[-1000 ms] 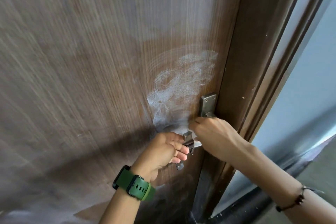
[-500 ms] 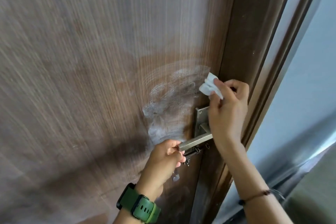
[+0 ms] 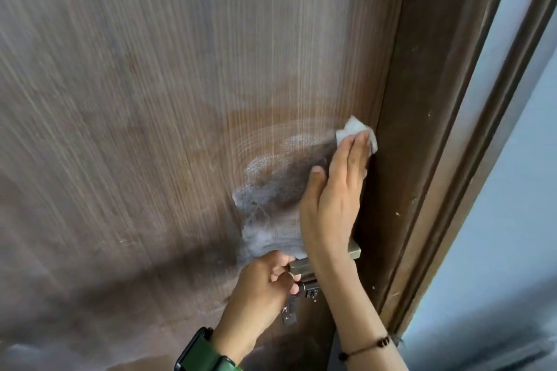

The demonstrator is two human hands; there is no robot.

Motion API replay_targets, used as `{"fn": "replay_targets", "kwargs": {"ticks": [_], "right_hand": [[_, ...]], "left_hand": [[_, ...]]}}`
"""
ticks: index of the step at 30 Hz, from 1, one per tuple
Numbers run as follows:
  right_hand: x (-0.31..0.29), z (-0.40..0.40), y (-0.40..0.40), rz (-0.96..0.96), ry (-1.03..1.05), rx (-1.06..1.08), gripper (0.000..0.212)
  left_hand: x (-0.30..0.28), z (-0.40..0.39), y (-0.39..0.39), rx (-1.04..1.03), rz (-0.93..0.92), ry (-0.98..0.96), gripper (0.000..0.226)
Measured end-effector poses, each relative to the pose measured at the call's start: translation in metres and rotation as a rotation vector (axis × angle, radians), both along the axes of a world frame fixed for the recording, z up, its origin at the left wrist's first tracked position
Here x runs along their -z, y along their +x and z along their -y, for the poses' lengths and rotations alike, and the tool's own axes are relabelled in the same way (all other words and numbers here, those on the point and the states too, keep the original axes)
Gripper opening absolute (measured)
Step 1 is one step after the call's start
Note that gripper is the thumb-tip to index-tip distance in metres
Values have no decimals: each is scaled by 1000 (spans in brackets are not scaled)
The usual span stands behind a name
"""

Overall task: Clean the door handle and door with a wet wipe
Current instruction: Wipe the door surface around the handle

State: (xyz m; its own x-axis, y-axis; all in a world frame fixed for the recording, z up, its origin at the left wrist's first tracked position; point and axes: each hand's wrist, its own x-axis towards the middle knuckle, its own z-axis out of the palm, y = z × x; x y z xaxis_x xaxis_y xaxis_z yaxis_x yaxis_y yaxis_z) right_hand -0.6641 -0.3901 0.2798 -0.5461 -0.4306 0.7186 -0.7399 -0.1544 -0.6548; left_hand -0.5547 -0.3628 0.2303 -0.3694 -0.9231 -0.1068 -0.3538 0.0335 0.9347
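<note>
Right hand flat on door, straight fingers pressing wipe against the panel by its edge, 12 o'clock of handle. Left hand curled round the handle's free end. Whitish smear at 9 o'clock of right hand (wet or dusty, can't tell). Keys hang below handle. Green watch on left wrist, bracelet on right.
</note>
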Motion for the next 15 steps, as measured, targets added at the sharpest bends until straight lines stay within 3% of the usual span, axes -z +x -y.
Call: {"fn": "replay_targets", "kwargs": {"ticks": [6,11,15], "right_hand": [[44,-19,1,-84,69,-137,55],[6,-1,-3,-157,-2,-160,62],[40,-19,-3,-290,105,-222,59]], "left_hand": [[4,0,-4,-44,14,-25,34],[4,-2,-6,-83,22,-20,37],[-1,-1,-6,-75,63,-80,33]]}}
